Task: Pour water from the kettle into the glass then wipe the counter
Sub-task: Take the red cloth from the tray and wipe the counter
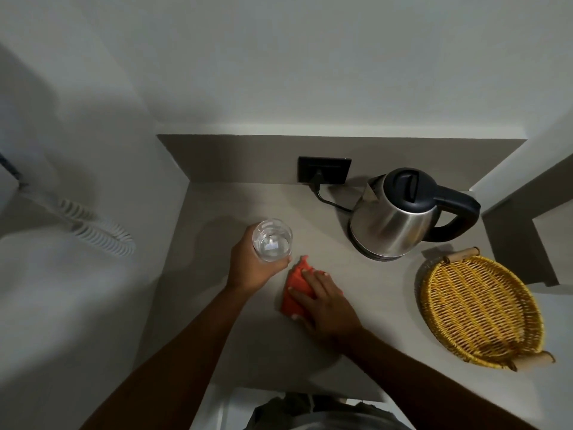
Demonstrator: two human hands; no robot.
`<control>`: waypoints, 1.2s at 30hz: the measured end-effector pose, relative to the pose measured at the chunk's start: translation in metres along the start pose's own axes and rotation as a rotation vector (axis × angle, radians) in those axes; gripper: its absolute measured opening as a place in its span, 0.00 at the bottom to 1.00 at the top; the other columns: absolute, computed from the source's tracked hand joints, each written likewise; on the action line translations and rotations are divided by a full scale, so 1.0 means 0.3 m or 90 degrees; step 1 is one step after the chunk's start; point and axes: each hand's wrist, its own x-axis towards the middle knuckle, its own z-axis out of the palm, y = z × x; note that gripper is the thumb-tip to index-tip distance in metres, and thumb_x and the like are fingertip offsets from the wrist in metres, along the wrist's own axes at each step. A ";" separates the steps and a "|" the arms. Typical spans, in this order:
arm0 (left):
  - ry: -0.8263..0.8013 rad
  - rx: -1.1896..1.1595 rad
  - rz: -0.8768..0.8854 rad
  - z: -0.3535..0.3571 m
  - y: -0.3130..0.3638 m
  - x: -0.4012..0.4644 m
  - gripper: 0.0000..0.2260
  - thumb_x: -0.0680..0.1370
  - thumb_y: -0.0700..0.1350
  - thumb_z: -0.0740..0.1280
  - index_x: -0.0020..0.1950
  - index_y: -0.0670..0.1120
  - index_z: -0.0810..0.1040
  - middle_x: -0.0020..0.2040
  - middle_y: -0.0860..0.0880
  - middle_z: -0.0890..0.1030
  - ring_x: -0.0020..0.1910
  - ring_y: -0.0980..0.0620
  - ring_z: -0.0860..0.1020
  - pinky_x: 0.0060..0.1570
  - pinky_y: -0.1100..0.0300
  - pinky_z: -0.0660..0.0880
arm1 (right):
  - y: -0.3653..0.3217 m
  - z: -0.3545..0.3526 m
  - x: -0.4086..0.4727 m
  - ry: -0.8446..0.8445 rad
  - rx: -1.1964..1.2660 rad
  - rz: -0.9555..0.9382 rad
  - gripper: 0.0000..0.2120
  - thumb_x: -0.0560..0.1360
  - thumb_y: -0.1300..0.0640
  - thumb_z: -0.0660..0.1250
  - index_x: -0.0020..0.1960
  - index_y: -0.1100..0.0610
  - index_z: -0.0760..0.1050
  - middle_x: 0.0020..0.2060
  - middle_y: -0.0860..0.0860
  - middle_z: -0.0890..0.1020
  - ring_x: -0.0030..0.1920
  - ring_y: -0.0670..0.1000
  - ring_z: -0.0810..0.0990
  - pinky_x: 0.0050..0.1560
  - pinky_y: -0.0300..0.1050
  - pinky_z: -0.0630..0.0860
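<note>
Pale grey-white walls (279,57) on three sides, closing in a small nook. Grey-beige counter (235,342) across the bottom of the nook, matte, with a low upstand of the same colour along the back. One black socket plate (324,169) set into that upstand, one black cord (328,201) plugged in and trailing right to the kettle's base. One white coiled cable (99,232) hanging on the left wall, well apart from the counter things.

One yellow wicker basket (480,308) at the right end of the counter, oval, with two wooden handles, just beside the kettle and nearer the camera. One steel kettle (400,218), upright at the back right, black lid shut, black handle pointing right, spout toward the back wall.

Two bare forearms reaching in from below. Right hand (328,301) pressed flat, fingers spread, palm down on one orange cloth (296,293) lying crumpled mid-counter; not clenched, only bearing on it. Left hand (252,268) wrapped around one clear glass (273,243), fingers curled about its lower wall, glass upright left of the cloth and well left of the kettle. Whether the glass touches the counter: cannot tell. Some clear water seemingly inside, level unclear.
</note>
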 end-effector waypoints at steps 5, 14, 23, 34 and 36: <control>0.002 0.009 -0.006 -0.018 -0.001 -0.014 0.33 0.59 0.55 0.84 0.62 0.57 0.78 0.54 0.64 0.83 0.54 0.65 0.81 0.54 0.71 0.76 | 0.009 -0.068 0.214 0.021 0.008 0.051 0.28 0.79 0.38 0.60 0.75 0.49 0.67 0.78 0.62 0.61 0.74 0.66 0.62 0.72 0.65 0.64; -0.032 -0.017 -0.039 0.031 0.005 -0.030 0.35 0.57 0.54 0.84 0.61 0.61 0.76 0.55 0.62 0.84 0.55 0.63 0.82 0.56 0.65 0.79 | 0.151 -0.098 0.032 0.091 -0.009 0.206 0.29 0.80 0.36 0.56 0.76 0.48 0.65 0.77 0.59 0.63 0.74 0.63 0.62 0.73 0.62 0.64; -0.070 -0.047 -0.031 0.150 0.032 -0.039 0.38 0.58 0.47 0.86 0.65 0.50 0.76 0.60 0.51 0.83 0.59 0.51 0.82 0.61 0.48 0.80 | 0.159 -0.049 -0.213 0.109 -0.018 0.259 0.28 0.80 0.35 0.55 0.75 0.49 0.66 0.75 0.58 0.66 0.73 0.62 0.65 0.69 0.62 0.70; -0.079 -0.048 0.006 0.163 0.064 -0.052 0.35 0.60 0.39 0.86 0.64 0.43 0.78 0.59 0.46 0.83 0.57 0.50 0.81 0.57 0.65 0.78 | 0.133 -0.118 -0.218 0.119 0.041 0.271 0.27 0.81 0.38 0.56 0.74 0.51 0.69 0.73 0.60 0.68 0.68 0.62 0.67 0.66 0.60 0.71; -0.084 -0.038 0.007 0.167 0.058 -0.050 0.35 0.60 0.40 0.86 0.64 0.43 0.78 0.59 0.46 0.83 0.57 0.50 0.81 0.54 0.75 0.74 | 0.136 -0.148 -0.238 0.161 0.076 0.290 0.26 0.81 0.39 0.56 0.74 0.51 0.69 0.72 0.60 0.67 0.69 0.62 0.66 0.66 0.61 0.71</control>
